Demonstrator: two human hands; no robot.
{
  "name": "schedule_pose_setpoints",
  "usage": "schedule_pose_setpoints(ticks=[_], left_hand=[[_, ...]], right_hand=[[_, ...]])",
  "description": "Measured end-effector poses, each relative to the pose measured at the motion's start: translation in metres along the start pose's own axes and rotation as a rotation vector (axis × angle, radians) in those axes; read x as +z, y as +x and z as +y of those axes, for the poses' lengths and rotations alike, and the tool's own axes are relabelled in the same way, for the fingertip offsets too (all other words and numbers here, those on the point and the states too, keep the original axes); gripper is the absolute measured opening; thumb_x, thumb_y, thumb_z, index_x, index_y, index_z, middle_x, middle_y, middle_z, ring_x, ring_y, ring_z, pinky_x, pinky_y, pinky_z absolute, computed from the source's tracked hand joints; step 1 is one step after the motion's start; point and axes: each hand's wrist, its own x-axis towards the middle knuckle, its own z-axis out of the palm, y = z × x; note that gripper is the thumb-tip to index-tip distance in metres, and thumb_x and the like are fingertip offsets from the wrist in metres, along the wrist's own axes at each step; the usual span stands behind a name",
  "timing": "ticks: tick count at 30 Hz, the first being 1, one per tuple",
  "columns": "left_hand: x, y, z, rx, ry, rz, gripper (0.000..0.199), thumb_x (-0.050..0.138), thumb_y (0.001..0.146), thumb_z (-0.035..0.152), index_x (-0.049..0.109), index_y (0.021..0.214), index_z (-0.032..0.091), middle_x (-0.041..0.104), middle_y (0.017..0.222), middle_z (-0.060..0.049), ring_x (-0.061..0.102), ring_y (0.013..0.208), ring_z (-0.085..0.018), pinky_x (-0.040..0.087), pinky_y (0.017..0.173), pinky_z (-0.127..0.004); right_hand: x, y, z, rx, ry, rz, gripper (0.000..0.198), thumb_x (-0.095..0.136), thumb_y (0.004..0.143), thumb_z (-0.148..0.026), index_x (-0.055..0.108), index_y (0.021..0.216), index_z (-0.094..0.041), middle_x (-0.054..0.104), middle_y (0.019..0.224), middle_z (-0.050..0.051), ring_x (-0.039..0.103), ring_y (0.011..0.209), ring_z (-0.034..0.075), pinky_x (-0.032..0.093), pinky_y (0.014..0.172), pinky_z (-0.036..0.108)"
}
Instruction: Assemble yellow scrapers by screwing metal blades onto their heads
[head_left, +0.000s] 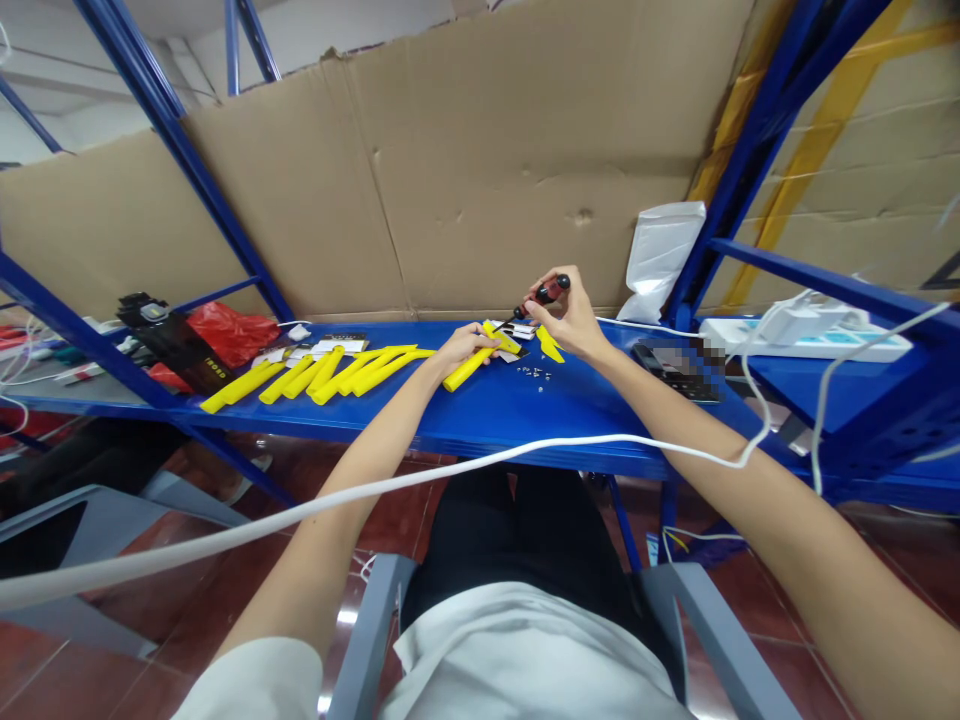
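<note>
A blurred patch hides the face of the dark device (679, 368) on the tabletop (480, 410). The tiny screws (534, 373) are too small to count.

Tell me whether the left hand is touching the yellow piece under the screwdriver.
Touching. The head view shows the left hand resting its fingers on the yellow piece.

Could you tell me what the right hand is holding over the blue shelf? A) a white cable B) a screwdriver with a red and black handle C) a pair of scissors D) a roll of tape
B: the right hand grips a screwdriver by its red and black handle, tip angled down toward the yellow piece under the left hand.
</note>
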Motion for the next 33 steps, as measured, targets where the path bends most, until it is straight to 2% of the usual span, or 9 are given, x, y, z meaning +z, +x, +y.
schedule_pose_setpoints(ticks=[3, 7, 12, 21, 24, 27, 30, 33], left_hand=[[0.000, 0.000, 0.000, -0.001, 0.003, -0.002, 0.041, 0.092, 0.083, 0.002, 0.055, 0.090, 0.019, 0.080, 0.085, -0.008, 0.077, 0.070, -0.018, 0.051, 0.058, -0.024], [-0.001, 0.001, 0.000, -0.005, 0.006, -0.006, 0.041, 0.092, 0.083, 0.004, 0.056, 0.090, 0.020, 0.080, 0.085, -0.009, 0.077, 0.072, -0.019, 0.052, 0.059, -0.025], [-0.003, 0.003, -0.002, -0.002, 0.007, -0.003, 0.042, 0.094, 0.082, 0.004, 0.056, 0.090, 0.020, 0.080, 0.085, -0.010, 0.078, 0.073, -0.020, 0.053, 0.060, -0.025], [-0.005, 0.002, -0.003, 0.006, 0.000, -0.011, 0.032, 0.091, 0.085, 0.002, 0.063, 0.093, 0.017, 0.082, 0.085, -0.013, 0.077, 0.069, -0.019, 0.052, 0.058, -0.025], [-0.004, 0.003, -0.004, 0.016, -0.036, 0.002, 0.033, 0.091, 0.084, 0.001, 0.062, 0.092, 0.017, 0.081, 0.085, -0.014, 0.076, 0.066, -0.020, 0.052, 0.056, -0.025], [-0.004, 0.004, -0.001, 0.052, -0.103, 0.034, 0.040, 0.091, 0.081, 0.001, 0.057, 0.090, 0.019, 0.081, 0.086, -0.013, 0.075, 0.066, -0.019, 0.050, 0.055, -0.023], [-0.007, 0.004, 0.008, 0.120, -0.186, 0.059, 0.042, 0.091, 0.083, 0.003, 0.053, 0.091, 0.020, 0.079, 0.090, -0.009, 0.074, 0.069, -0.015, 0.048, 0.054, -0.020], [-0.011, -0.001, 0.020, 0.198, -0.254, 0.061, 0.038, 0.091, 0.086, 0.008, 0.056, 0.096, 0.020, 0.076, 0.094, -0.003, 0.072, 0.071, -0.011, 0.048, 0.055, -0.018]], right_hand=[[0.000, 0.002, -0.001, 0.046, 0.012, 0.029, 0.071, 0.090, 0.087, -0.071, 0.056, 0.135, -0.032, 0.075, 0.121, 0.010, 0.081, 0.107, 0.032, 0.076, 0.077, 0.048], [0.000, 0.004, -0.005, 0.091, 0.063, 0.041, 0.079, 0.093, 0.086, -0.064, 0.051, 0.144, -0.033, 0.078, 0.118, 0.008, 0.083, 0.103, 0.030, 0.075, 0.077, 0.044], [-0.001, 0.004, -0.012, 0.099, 0.034, 0.062, 0.070, 0.094, 0.084, -0.062, 0.057, 0.135, -0.030, 0.081, 0.116, 0.009, 0.084, 0.103, 0.033, 0.073, 0.067, 0.040], [-0.001, 0.003, -0.020, 0.155, -0.023, 0.099, 0.066, 0.097, 0.080, -0.064, 0.064, 0.126, -0.029, 0.080, 0.114, 0.011, 0.083, 0.102, 0.033, 0.071, 0.070, 0.043], [-0.005, 0.006, -0.018, 0.127, -0.100, 0.117, 0.064, 0.098, 0.079, -0.065, 0.066, 0.120, -0.028, 0.080, 0.108, 0.010, 0.081, 0.101, 0.033, 0.070, 0.079, 0.047], [-0.014, 0.010, -0.014, 0.088, -0.259, 0.105, 0.061, 0.100, 0.076, -0.067, 0.067, 0.106, -0.026, 0.080, 0.096, 0.008, 0.077, 0.092, 0.030, 0.066, 0.085, 0.048], [-0.024, 0.013, -0.009, 0.076, -0.440, 0.058, 0.058, 0.099, 0.076, -0.068, 0.065, 0.093, -0.024, 0.076, 0.084, 0.005, 0.068, 0.079, 0.024, 0.057, 0.079, 0.040], [-0.028, 0.012, -0.002, 0.074, -0.552, -0.076, 0.050, 0.094, 0.083, -0.064, 0.066, 0.089, -0.023, 0.074, 0.080, 0.004, 0.062, 0.073, 0.021, 0.046, 0.072, 0.034]])
